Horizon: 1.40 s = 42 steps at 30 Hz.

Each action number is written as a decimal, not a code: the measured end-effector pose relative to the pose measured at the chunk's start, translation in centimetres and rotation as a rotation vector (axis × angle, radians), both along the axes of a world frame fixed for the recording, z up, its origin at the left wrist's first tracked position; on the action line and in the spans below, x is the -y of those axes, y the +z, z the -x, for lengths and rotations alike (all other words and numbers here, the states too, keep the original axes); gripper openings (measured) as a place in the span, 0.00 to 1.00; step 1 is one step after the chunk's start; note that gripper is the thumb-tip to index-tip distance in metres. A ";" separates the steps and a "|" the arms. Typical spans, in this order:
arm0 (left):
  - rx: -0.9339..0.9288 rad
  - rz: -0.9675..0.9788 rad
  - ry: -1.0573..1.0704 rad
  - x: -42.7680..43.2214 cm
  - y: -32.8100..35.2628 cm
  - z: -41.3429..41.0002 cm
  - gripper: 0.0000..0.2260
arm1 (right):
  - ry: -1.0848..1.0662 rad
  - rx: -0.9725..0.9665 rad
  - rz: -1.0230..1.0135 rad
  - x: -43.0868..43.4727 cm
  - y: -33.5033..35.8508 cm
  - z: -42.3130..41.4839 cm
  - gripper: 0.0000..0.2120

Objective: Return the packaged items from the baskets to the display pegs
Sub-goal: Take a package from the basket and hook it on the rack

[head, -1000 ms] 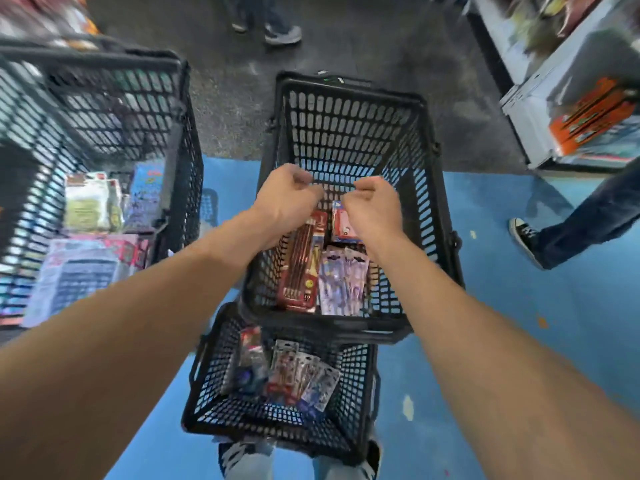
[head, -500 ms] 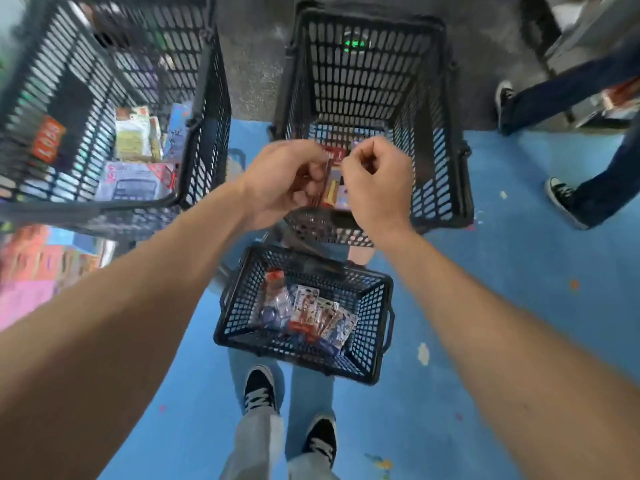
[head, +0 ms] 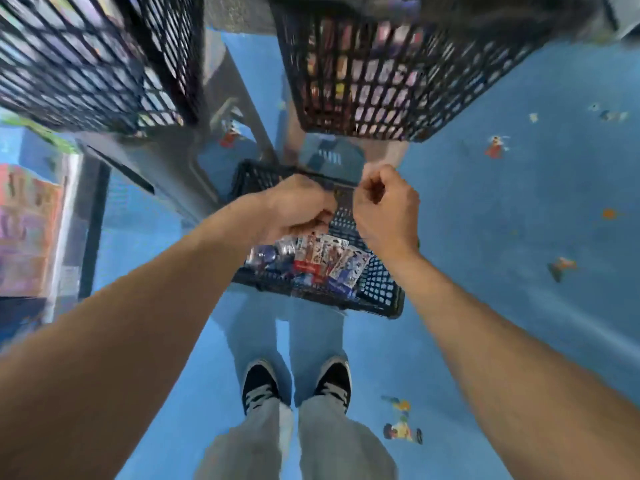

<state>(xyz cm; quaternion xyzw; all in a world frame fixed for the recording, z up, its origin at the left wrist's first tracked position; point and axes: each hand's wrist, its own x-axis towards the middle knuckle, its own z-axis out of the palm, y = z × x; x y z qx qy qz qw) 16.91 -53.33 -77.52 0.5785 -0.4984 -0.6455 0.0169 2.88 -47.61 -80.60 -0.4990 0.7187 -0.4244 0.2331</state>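
Note:
My left hand (head: 298, 206) and my right hand (head: 384, 209) are closed close together, pinching a small packaged item (head: 342, 199) between them; it is blurred and mostly hidden by the fingers. Both hands hover over a small black basket (head: 388, 296) on the floor. Inside it lie several carded packages (head: 322, 261) in red, white and blue. A larger black basket (head: 381, 81) sits higher up at the top centre, with colourful packages showing through its mesh. Another large black basket (head: 86, 57) is at the top left.
My two black-and-white shoes (head: 259, 386) stand on the blue floor just behind the small basket. A grey cart frame (head: 166, 157) carries the left basket. A display of colourful goods (head: 27, 230) runs along the left edge. Small stickers dot the floor at the right.
My hands have lifted a package out of the upper basket and drawn it back over the small floor basket. My view has tilted down towards my feet.

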 end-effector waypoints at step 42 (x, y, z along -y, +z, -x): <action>0.813 0.318 -0.783 4.6 -46.2 3.1 0.20 | 0.226 -0.481 -1.112 6.6 -45.8 -0.2 0.17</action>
